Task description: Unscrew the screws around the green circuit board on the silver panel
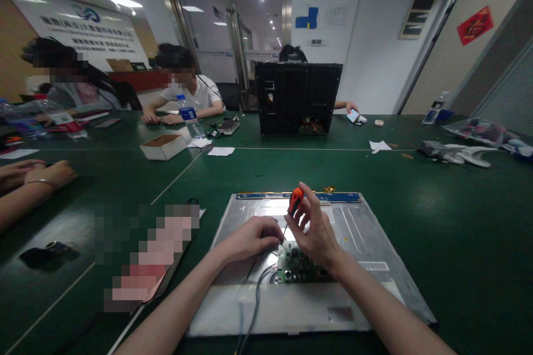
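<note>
A flat metal display panel (233, 310) lies on the green table, with a blue strip (343, 197) along its far edge. On its middle sits a green circuit board (291, 269), with grey cables running from its left side toward me. My right hand (318, 233) grips an orange and black screwdriver (296, 199), held upright and slightly tilted, its shaft pointing down at the board's far left corner. Beside the shaft's tip, my left hand (256, 238) has its fingers pressed together at that corner; whatever they hold is too small to make out.
A black monitor casing (297, 94) stands across the green table (216, 177). A partly blurred pink item (145, 277) lies left of the panel. A person's hands (45, 175) rest at far left. An open box (164, 147) and bottle (189, 116) stand beyond.
</note>
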Tool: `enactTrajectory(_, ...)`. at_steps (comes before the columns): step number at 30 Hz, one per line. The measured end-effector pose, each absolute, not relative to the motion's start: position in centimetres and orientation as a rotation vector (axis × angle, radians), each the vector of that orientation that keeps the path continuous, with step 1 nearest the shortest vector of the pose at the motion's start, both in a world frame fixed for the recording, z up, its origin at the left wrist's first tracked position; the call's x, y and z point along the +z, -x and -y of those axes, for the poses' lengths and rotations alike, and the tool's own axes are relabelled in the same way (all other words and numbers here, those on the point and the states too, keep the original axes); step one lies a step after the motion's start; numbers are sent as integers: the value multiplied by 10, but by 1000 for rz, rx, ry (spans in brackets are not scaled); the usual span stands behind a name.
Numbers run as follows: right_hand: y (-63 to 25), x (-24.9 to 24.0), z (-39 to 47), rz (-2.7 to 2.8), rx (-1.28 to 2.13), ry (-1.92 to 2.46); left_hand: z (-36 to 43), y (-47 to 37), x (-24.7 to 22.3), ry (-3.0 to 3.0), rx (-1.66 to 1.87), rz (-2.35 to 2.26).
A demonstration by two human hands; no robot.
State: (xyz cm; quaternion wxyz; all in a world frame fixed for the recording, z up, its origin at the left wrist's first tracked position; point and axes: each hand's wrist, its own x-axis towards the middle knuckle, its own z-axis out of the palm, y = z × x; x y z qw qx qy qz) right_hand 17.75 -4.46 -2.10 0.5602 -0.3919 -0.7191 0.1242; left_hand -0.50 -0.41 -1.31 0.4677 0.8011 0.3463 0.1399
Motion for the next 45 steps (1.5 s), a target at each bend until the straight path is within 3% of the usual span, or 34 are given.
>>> enactTrajectory(45, -178, -21, 47, 1756, 223, 908, 4, 6, -12, -1996, 296, -868)
